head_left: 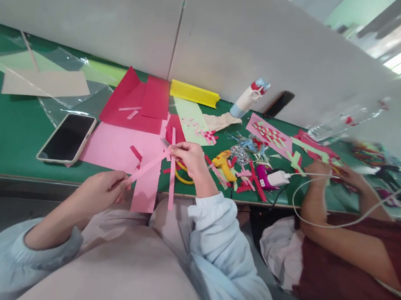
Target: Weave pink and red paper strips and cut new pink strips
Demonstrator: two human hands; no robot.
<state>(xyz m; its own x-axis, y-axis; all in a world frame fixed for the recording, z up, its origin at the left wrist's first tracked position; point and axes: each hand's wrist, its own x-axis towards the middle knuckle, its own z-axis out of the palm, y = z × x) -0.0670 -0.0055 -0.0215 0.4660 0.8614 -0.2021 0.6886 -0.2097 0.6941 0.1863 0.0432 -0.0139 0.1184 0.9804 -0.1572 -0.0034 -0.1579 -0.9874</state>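
Note:
My left hand (pixel 106 188) is closed on the lower end of a pink paper strip (pixel 148 168). The strip slants up to my right hand (pixel 189 157), whose fingers pinch its other end beside a small metal tip (pixel 164 142), perhaps a tool's point. Another pink strip (pixel 171 186) hangs upright just below my right hand. A wider pink piece (pixel 145 192) lies under the held strip and sticks out past the table edge. Behind it rest a large pink sheet (pixel 113 146) and red sheets (pixel 124 102). Yellow loops (pixel 183 180) show partly under my right wrist.
A phone (pixel 68 138) lies left on the green table (pixel 4 139). A yellow glue gun (pixel 225 165), paper scraps (pixel 245 180) and a white bottle (pixel 248 99) are to the right. Farther right, another person's hands (pixel 319 171) hold paper near a white cable (pixel 295 200).

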